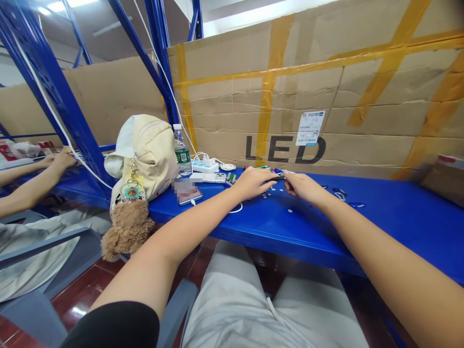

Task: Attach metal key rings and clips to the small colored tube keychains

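Well, left hand (252, 183): grasping a slim dark item (278, 178) by one end.
Right hand (303, 187): pinching its other end.
Blue shelf (380, 227): small metal discs (290, 210) just beside both hands.

Blue steel shelving rack (54, 96) w/ cardboard sheets (232, 96) behind, yellow tape (270, 96), printed "LED" (284, 150). Dark red tile floor (81, 295) below. Ceiling lights (50, 7) overhead

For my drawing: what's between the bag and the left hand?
A phone and a white cable lie on the blue shelf there, in the head view.
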Available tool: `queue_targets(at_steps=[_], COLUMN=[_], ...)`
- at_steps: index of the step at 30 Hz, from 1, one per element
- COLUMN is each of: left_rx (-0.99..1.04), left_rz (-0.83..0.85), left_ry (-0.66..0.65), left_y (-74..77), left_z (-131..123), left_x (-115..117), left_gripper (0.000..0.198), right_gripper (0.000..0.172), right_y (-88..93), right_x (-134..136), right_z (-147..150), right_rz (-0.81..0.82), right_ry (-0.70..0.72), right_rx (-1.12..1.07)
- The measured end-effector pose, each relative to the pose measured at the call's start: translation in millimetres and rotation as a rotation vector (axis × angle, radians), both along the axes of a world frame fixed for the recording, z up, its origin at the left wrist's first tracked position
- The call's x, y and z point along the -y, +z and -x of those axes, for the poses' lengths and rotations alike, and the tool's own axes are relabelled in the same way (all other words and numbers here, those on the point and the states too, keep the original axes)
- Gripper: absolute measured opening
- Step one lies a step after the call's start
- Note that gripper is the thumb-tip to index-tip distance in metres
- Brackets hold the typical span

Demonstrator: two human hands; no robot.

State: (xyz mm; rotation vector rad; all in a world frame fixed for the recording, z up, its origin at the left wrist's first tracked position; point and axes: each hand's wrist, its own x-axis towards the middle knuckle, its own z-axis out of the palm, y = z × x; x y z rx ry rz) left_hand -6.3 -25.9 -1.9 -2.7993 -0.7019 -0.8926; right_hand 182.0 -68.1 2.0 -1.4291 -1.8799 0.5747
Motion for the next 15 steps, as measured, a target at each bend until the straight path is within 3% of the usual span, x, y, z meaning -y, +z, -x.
queue_targets(at_steps=[4,8,12,15], left_rx=[0.052,0.118,0.117,0.08], left_rz=[0.271,0.492,0.594,0.588], left_ry=[-0.08,-0.095,-0.111,-0.1], left_y=[2.1,3.4,3.6,3.7], left_z=[2,9,12,13], left_x=[-5,-8,-9,-7], left_gripper=[0.035,0.036,0.038,0.039], right_gripper=[0.044,0.037,0.039,0.038], right_y=[2.3,3.0,2.0,0.7], right_x=[0,3,5,4], right_z=[-10,-12,-11,-12], right_rz=[-0.322,-0.421,-0.455,-0.455], right_ry=[-0.058,-0.026,-0.091,-0.042], right_rx=[0.354,0.686,0.739,0.684])
